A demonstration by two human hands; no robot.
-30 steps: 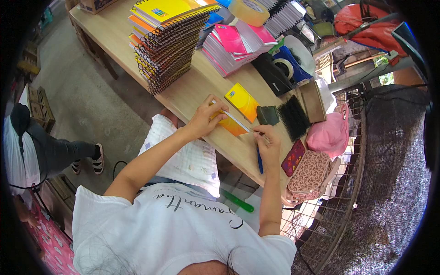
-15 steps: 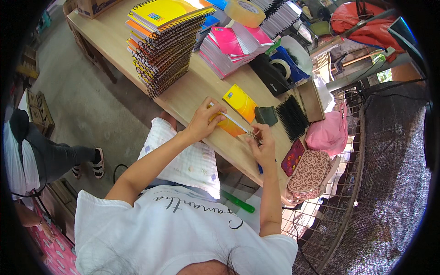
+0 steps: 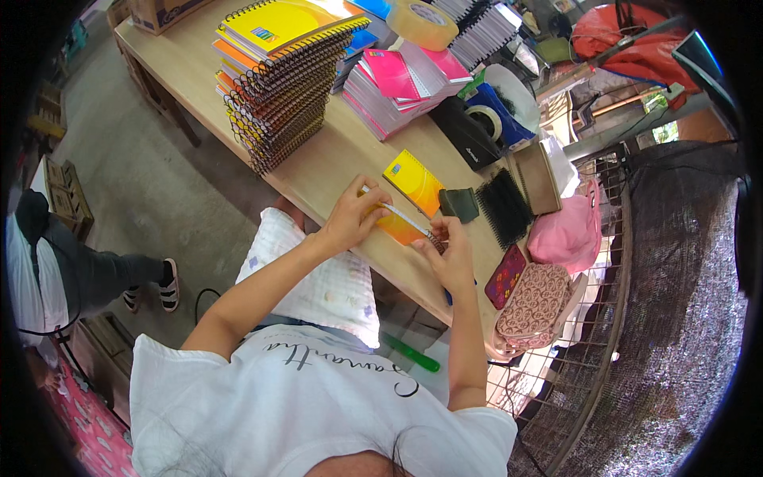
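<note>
A small yellow-orange notebook [image 3: 400, 230] is held up on edge over the table's near side. My left hand [image 3: 353, 211] grips its left end, thumb and fingers closed on it. At its right end, my right hand [image 3: 451, 256] pinches a dark spiral coil [image 3: 434, 238] at the white page edge. How far the coil runs through the holes is too small to tell. Just beyond lies a yellow spiral notebook [image 3: 413, 183], flat on the table. Beside that are a dark green block [image 3: 458, 204] and a row of loose black coils [image 3: 504, 207].
A tall stack of yellow spiral notebooks [image 3: 278, 103] stands at left, near the table edge. Farther back are pink booklets [image 3: 380, 95] and a tape roll [image 3: 421, 22]. To the right sit a pink pouch [image 3: 566, 235] and a patterned bag [image 3: 534, 306]. Another person [image 3: 87, 258] stands at far left.
My right thumb has shifted left along the notebook's edge, and my right fingers have turned slightly at the coil. My left hand keeps its grip. The whole view has shifted a little.
</note>
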